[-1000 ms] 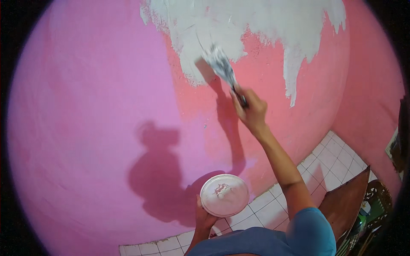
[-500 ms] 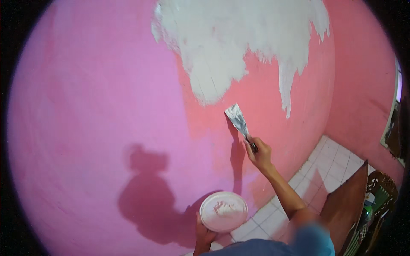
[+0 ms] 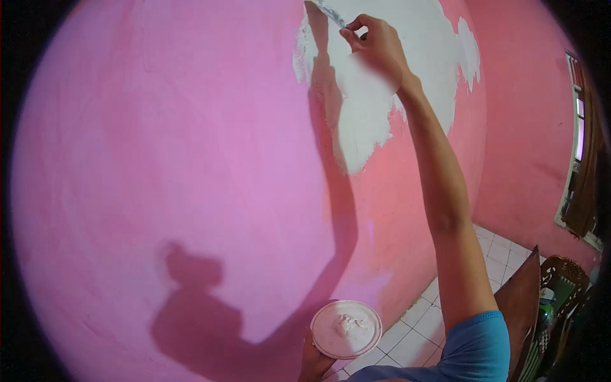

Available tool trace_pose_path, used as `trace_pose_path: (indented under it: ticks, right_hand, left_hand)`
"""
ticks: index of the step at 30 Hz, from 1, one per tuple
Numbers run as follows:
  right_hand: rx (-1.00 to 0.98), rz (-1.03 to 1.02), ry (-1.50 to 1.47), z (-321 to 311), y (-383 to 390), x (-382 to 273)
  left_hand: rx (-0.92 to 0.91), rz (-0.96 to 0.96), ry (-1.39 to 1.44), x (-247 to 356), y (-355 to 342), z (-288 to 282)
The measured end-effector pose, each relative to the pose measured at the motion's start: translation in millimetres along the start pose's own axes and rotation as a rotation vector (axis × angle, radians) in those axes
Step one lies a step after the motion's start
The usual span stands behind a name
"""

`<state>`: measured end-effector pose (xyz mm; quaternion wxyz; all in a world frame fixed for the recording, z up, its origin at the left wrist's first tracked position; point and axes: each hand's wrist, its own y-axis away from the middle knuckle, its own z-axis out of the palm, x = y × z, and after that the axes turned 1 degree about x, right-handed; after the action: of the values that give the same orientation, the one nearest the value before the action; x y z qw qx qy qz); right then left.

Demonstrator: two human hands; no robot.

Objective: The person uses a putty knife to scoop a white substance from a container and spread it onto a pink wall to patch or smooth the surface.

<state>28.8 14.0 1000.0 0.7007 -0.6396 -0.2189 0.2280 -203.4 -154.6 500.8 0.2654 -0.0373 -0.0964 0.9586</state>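
High on the wall, my right hand is closed round the handle of a putty knife. Its metal blade reaches the top left part of a large patch of white filler on the pink wall; whether it touches the wall is hard to tell. Low down, my left hand grips a round, pale lid-like dish from its lower left side. A small heap of white putty lies in the dish.
To the right, a brown wooden board leans beside an ornate carved chair with things on it. White floor tiles run along the wall's foot. A window is set in the far right wall. My shadow falls on the wall.
My right hand has raised the putty knife from below the white patch to its upper left, the arm now stretched out. The view has shifted, and the dish appears slightly further right and lower.
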Motion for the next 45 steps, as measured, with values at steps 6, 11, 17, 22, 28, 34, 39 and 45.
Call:
trace_pose_path:
  ticks: [6, 11, 17, 22, 28, 34, 39, 45]
  right_hand:
    - [0.018, 0.024, -0.002, 55, 47, -72]
    - [0.019, 0.136, -0.068, 80, 124, -133]
    - [-0.083, 0.214, -0.114, 64, 232, -200]
    - [-0.052, 0.21, -0.09, 29, 237, -230]
    - [0.123, 0.138, 0.039, 56, 86, -195]
    - [0.156, 0.131, 0.048, 99, 80, -160]
    - [0.043, 0.108, -0.032, 117, 147, -196]
    - [-0.046, 0.202, -0.071, 74, 158, -221]
  left_hand:
    - [0.115, 0.018, -0.287, 71, 45, 4]
    - [0.089, -0.049, -0.254, 102, 90, 13]
    - [0.257, -0.075, -0.608, 130, 131, 0]
    - [0.248, -0.053, -0.575, 139, 161, -12]
    - [0.214, 0.004, -0.845, 140, 171, 28]
    - [-0.039, -0.104, -0.116, 162, 149, 1]
    - [0.217, 0.019, -0.547, 158, 133, -13]
    - [0.247, 0.035, -0.587, 161, 161, 27]
